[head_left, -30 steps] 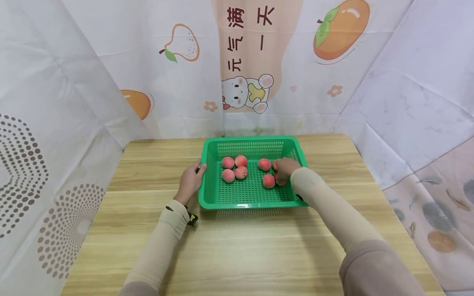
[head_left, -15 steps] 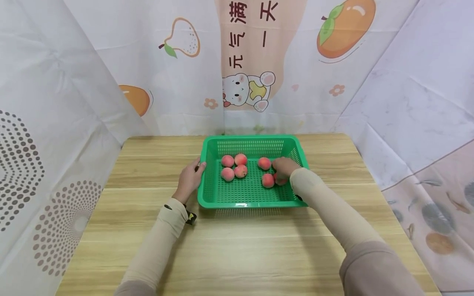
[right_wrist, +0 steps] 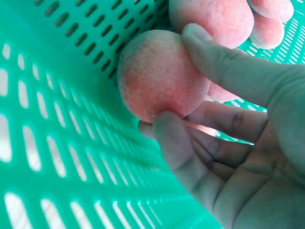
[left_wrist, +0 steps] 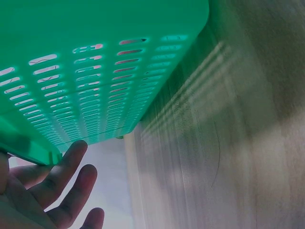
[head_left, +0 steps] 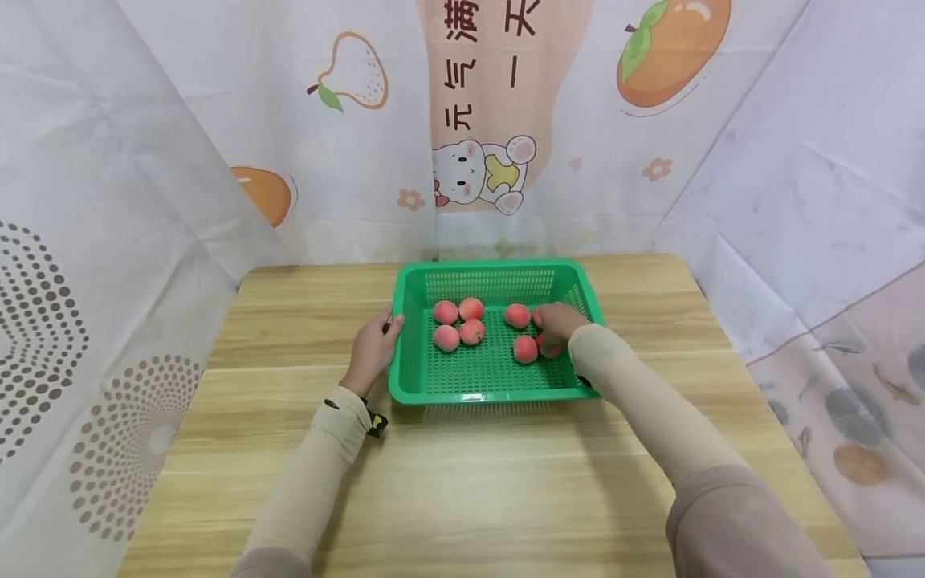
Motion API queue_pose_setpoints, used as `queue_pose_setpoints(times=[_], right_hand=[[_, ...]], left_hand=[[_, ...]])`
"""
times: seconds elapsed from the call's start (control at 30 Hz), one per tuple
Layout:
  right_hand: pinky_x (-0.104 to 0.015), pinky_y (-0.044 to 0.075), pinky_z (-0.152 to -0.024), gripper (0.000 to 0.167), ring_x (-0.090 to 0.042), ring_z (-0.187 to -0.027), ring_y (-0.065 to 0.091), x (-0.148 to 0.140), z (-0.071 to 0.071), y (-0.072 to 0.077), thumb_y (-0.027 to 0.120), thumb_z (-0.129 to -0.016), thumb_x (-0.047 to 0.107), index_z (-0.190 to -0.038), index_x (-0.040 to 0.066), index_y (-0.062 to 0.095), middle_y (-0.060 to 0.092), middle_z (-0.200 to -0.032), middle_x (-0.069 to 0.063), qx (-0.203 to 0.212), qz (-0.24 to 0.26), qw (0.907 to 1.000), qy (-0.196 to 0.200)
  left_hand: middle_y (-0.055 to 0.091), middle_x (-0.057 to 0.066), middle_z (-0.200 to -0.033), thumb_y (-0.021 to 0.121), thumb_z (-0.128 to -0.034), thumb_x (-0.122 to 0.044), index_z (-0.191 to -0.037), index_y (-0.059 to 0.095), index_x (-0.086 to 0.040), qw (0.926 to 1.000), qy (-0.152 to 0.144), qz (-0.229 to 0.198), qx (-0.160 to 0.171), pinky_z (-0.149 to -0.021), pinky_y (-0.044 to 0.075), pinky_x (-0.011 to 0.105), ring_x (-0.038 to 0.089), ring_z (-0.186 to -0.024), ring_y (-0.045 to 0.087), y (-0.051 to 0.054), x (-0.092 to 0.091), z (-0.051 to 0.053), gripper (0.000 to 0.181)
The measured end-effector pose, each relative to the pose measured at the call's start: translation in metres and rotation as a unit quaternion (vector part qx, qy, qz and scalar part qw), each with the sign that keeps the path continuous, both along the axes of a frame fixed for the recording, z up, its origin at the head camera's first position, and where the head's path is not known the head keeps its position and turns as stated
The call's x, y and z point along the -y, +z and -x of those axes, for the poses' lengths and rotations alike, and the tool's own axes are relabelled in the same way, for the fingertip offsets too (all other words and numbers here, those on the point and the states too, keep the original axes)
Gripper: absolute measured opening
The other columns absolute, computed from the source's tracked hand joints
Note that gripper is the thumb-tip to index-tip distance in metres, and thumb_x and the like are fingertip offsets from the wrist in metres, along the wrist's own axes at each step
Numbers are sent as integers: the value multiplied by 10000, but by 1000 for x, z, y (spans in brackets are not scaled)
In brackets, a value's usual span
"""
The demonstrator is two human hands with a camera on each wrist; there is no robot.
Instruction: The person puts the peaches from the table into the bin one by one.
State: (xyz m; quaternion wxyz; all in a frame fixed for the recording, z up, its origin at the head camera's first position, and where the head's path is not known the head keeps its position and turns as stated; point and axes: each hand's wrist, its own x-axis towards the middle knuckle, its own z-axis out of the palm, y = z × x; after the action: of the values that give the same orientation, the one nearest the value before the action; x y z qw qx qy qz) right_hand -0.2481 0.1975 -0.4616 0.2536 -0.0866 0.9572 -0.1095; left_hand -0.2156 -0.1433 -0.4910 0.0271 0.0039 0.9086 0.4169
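Note:
A green plastic basket (head_left: 499,396) with slotted walls sits on the wooden table, with several reddish peaches inside. My left hand (head_left: 372,349) holds the basket's left rim; the left wrist view shows fingers (left_wrist: 71,164) spread below the rim, outside the slotted wall. Inside the right end, my right hand (head_left: 560,323) pinches a peach (right_wrist: 155,76) between thumb and index finger, close to the basket wall. Another peach (right_wrist: 217,19) lies right beside it. On the basket's left side is a cluster of peaches (head_left: 446,338); on the right, a peach (head_left: 517,315) and others partly hidden by my hand.
The wooden table (head_left: 470,490) extends in front of the basket and to both sides. Printed curtains (head_left: 325,160) hang behind it and on both sides. A dark band with a small device (head_left: 376,423) is on my left wrist.
The head view shifts slightly. Both hands stay at nearly the same spots, the left on the rim and the right at the right-hand peaches; the peaches keep their arrangement.

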Motion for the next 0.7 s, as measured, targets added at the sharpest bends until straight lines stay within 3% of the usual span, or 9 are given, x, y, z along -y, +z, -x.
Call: queue_pose_setpoints(times=[0.17, 0.33, 0.5, 0.7], right_hand=[[-333, 340, -618, 180, -221, -728, 403, 0, 3, 3, 752, -786, 28, -788, 83, 581, 521, -825, -89, 59, -97, 9999, 0], [-351, 303, -642, 308, -227, -734, 377, 0, 5, 5, 750, -774, 10, -750, 111, 460, 453, -805, -80, -97, -51, 9999, 13], [-346, 333, -637, 202, -234, -760, 400, 1, 3, 6, 755, -780, 16, -822, 75, 566, 522, -857, -92, -61, -13, 10000, 4], [-338, 307, -614, 285, -219, -736, 355, 4, 1, -1, 731, -782, -26, -780, 95, 473, 379, -753, -51, -57, -40, 9999, 72]], left_hand=[[651, 163, -1234, 381, -1036, -463, -1509, 374, -165, 9999, 53, -88, 33, -838, 494, 440, 284, -975, 619, -1, -1, 2, 559], [660, 167, -1197, 384, -1032, -473, -1510, 369, -160, 9998, 150, -154, -9, -806, 504, 434, 282, -928, 626, 1, -2, 2, 571], [669, 161, -1168, 378, -1036, -466, -1516, 353, -167, 9998, 172, -51, 52, -788, 506, 415, 266, -892, 629, 2, -2, 0, 566], [639, 176, -1243, 371, -1037, -469, -1518, 349, -152, 9999, 87, 101, 30, -833, 485, 441, 286, -943, 606, 2, -1, -2, 576]])
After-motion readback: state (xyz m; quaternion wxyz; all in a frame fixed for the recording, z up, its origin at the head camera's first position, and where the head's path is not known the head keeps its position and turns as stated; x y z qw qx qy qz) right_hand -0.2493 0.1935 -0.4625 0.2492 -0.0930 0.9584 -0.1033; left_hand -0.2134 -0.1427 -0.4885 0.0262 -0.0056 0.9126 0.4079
